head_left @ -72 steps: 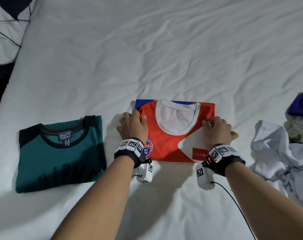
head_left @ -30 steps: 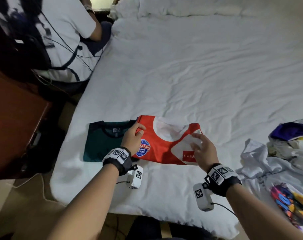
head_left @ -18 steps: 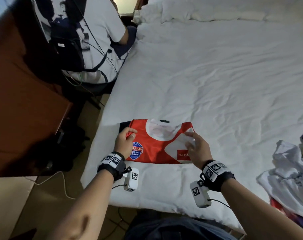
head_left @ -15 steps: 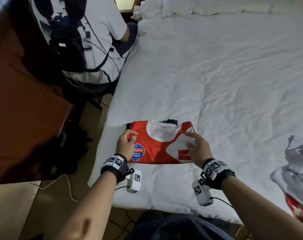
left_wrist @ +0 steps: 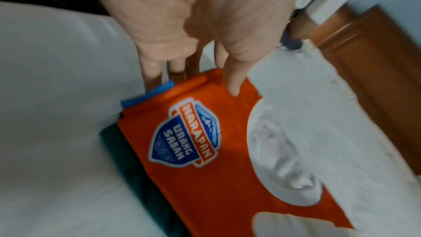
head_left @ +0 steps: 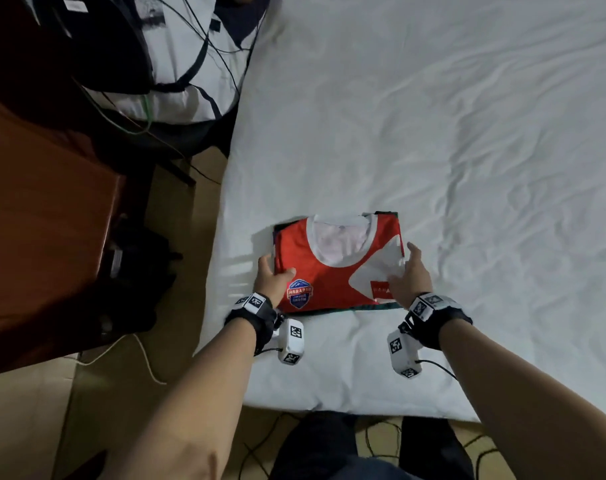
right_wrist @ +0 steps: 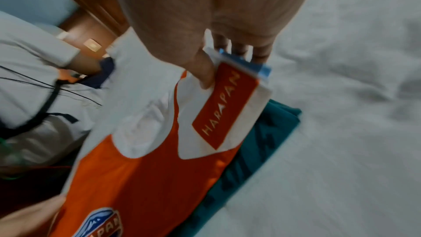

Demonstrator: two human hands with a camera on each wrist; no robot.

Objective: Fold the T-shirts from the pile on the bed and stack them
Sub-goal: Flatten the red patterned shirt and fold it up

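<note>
Folded red T-shirt (head_left: 332,271) is lying on top of the folded teal T-shirt (right_wrist: 262,143), near the bed's (head_left: 433,133) corner; teal edges are peeking out under it on the near and far sides. Left hand (head_left: 272,280) is pinching the red shirt's left edge; thumb is lying on top just beside the blue shield logo (left_wrist: 187,136), other fingers (left_wrist: 150,71) are tucking under the edge next to a blue fabric strip. Right hand (head_left: 410,278) is gripping the right edge; thumb is pressing on the white panel just beside the red "HARAPAN" patch (right_wrist: 225,107), remaining fingers (right_wrist: 259,53) are curling beneath the fold. White collar (head_left: 341,242) is sitting between the two hands, beyond the thumbs. Both wrists are wearing black bands with tagged white camera modules (head_left: 292,341). Another person in a white shirt (head_left: 177,64) with black cables is sitting beside the bed, well beyond the left fingertips; brown wooden furniture (head_left: 45,202) is standing to the left of that hand.
</note>
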